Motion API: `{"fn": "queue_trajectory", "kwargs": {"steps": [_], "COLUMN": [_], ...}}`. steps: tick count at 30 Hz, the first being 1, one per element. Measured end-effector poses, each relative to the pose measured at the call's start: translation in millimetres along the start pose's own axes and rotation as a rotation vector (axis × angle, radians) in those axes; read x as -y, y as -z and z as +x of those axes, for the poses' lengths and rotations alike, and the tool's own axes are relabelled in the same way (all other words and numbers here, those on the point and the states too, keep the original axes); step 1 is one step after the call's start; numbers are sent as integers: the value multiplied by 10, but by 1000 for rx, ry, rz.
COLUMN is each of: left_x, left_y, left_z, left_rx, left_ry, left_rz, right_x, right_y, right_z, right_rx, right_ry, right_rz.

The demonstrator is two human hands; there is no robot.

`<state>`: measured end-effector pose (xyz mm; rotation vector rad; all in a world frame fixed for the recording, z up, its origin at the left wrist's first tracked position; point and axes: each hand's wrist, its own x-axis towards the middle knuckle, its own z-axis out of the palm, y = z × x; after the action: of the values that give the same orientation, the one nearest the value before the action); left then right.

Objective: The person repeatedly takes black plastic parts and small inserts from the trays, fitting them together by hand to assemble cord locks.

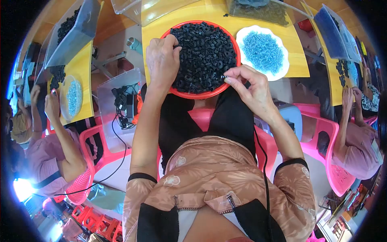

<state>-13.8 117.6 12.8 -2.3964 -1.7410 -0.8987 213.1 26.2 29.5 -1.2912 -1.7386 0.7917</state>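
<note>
A red basin (238, 52) full of small black plastic parts (203, 56) stands at the near edge of the yellow table. My left hand (163, 60) is over the basin's left side, its fingers curled and closed at the edge of the heap; what lies between the fingertips is hidden. At the right rim, my right hand (250, 85) pinches a small black part (223, 76) between thumb and forefinger. Just right of the basin sits a white scalloped plate (283, 68) heaped with small clear-blue pieces (263, 51).
Clear plastic bins (262, 12) stand at the back of the yellow table (296, 60). Co-workers sit left and right at similar tables. On my left, a clear box (109, 86) holds cables and a black device. A dark cable (264, 169) runs down my right side.
</note>
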Motion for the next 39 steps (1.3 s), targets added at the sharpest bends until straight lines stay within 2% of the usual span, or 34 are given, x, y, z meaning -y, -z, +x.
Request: {"fn": "queue_trajectory", "kwargs": {"steps": [3, 6, 10, 13, 22, 25, 28, 31, 33, 35, 37, 39], "left_x": [-31, -194, -382, -438, -391, -313, -184, -140, -113, -97, -87, -40], "left_y": [33, 127, 217, 293, 352, 338, 218, 133, 92, 111, 112, 108], "left_z": [-25, -141, -351, -461, -711, -795, -892, -937, -943, -907, -910, -946], "left_rx": [-82, 56, 75, 88, 134, 242, 397, 493, 550, 530, 499, 449], "left_ry": [-98, 235, 425, 496, 506, 438, 468, 563, 658, 642, 625, 600], "left_rz": [-108, -727, -1294, -1440, -1435, -1463, -1650, -1908, -2057, -2042, -2040, -2040], "right_x": [27, 78, 215, 302, 458, 413, 270, 331, 271, 208, 97, -34], "right_y": [-20, -54, -79, -118, -162, -156, -223, -225, -182, -129, -40, -40], "right_z": [141, 264, 377, 400, 326, 301, 303, 290, 387, 592, 826, 1008], "right_rx": [-2, -23, -22, 17, 169, 364, 510, 540, 507, 291, 75, 41], "right_ry": [-11, 15, 37, 65, 134, -252, -300, -364, -243, -112, 79, 106], "right_rz": [36, 47, 55, 56, -83, 325, 549, 523, 326, 278, -203, -458]}}
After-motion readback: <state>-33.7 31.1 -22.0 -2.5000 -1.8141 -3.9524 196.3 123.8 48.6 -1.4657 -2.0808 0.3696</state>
